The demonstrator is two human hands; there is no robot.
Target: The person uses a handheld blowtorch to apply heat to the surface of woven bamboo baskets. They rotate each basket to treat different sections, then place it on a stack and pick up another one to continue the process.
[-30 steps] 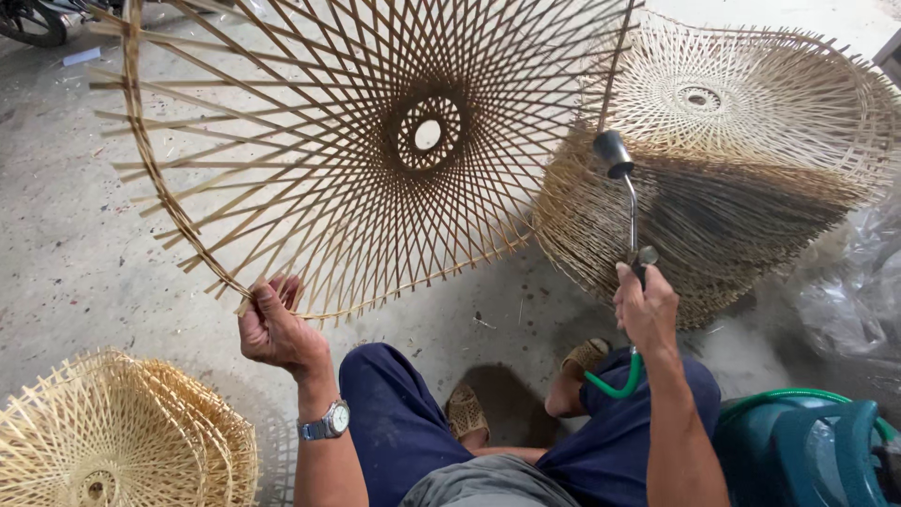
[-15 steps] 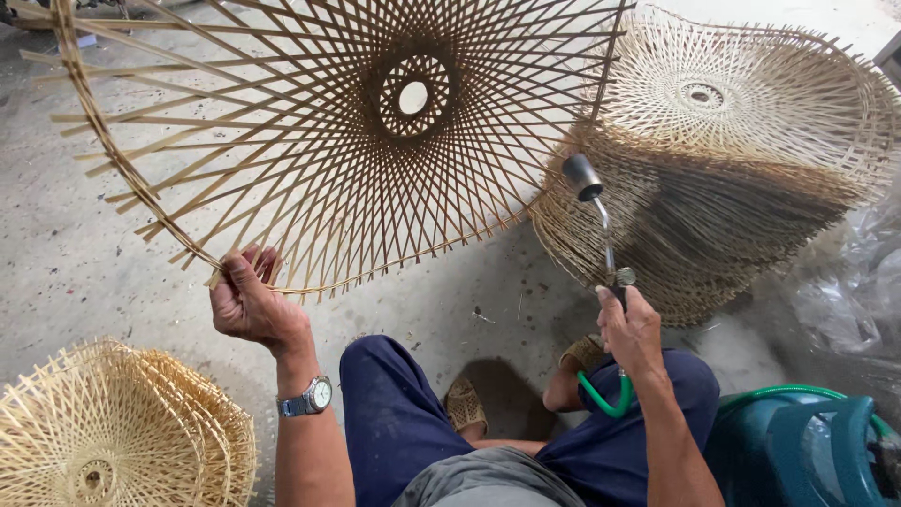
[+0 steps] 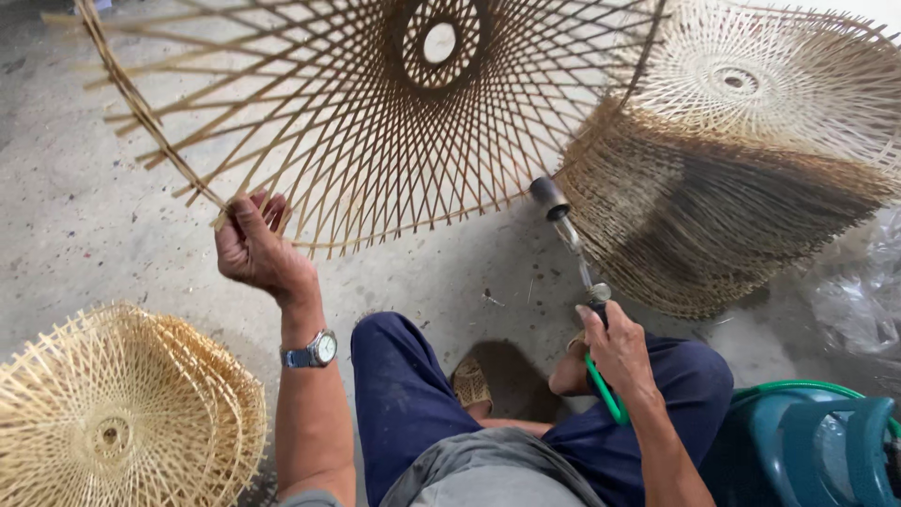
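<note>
Stack right: woven bamboo frames (image 3: pixel 751 160) piled on the floor (image 3: pixel 75 216), lower ones scorched dark.
Stack left: pale frames (image 3: pixel 122 413).
Left hand (image 3: pixel 255 246): fingers curled tight on the rim of the raised open-weave frame (image 3: pixel 375 122).
Right hand (image 3: pixel 615 352): wrapped around a gas torch (image 3: pixel 571 235), nozzle near that frame's edge.

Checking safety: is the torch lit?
Cannot tell: no flame shows at the torch nozzle, which the right hand aims toward the woven frame.

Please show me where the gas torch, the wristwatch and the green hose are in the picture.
gas torch (image 3: pixel 567 228), head view, on its metal tube below the nozzle.
wristwatch (image 3: pixel 323 348), head view, on its round face.
green hose (image 3: pixel 605 392), head view, on the stretch under the right hand (image 3: pixel 619 352).
</note>
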